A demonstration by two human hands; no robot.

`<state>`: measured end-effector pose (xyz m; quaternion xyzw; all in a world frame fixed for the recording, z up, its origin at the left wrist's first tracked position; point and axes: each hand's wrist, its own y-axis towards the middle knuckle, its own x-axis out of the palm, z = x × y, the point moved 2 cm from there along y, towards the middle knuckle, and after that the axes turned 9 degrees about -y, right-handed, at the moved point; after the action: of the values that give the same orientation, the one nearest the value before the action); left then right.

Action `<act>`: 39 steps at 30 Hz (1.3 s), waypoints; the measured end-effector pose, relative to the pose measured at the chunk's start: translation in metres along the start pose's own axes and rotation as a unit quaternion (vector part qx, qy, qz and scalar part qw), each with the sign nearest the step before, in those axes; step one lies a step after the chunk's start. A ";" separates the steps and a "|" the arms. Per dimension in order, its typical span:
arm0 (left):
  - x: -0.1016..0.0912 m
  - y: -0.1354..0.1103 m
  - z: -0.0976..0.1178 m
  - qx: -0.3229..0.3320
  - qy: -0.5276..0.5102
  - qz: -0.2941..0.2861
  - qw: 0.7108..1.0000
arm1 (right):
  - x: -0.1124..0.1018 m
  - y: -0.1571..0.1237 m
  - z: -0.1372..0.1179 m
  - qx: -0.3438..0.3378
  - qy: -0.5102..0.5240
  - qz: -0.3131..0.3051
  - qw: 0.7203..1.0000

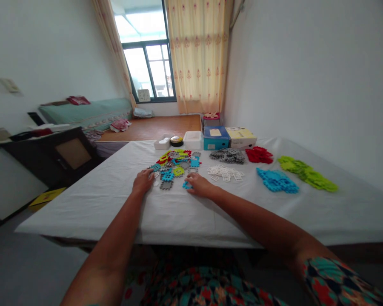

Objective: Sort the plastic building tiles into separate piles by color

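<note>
Best to pin the blue tile (187,185), mid-frame on the surface (83,204) just below the mixed tile pile (175,161), squarely under the right hand (198,185), grip half-curled, closure impossible to tell, with the left hand (143,180) flat, open, empty.

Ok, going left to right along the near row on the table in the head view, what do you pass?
left hand → mixed coloured pile → right hand → white pieces → blue pile → green pile
</note>
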<state>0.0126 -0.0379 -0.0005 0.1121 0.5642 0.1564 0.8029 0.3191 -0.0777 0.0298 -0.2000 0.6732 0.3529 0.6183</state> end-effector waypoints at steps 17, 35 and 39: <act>0.001 0.001 0.000 0.001 0.011 -0.005 1.000 | -0.077 -0.168 0.167 0.394 -0.092 0.082 0.911; -0.002 -0.009 0.008 -0.001 -0.019 -0.002 1.000 | -0.011 0.035 -0.056 -0.051 -0.004 0.004 0.999; 0.001 -0.008 0.005 0.000 -0.043 0.003 0.999 | 0.009 0.063 -0.058 0.002 -0.016 -0.006 1.000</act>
<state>0.0182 -0.0452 -0.0024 0.1204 0.5286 0.1538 0.8261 0.2335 -0.0759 0.0342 -0.1972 0.6627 0.3507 0.6317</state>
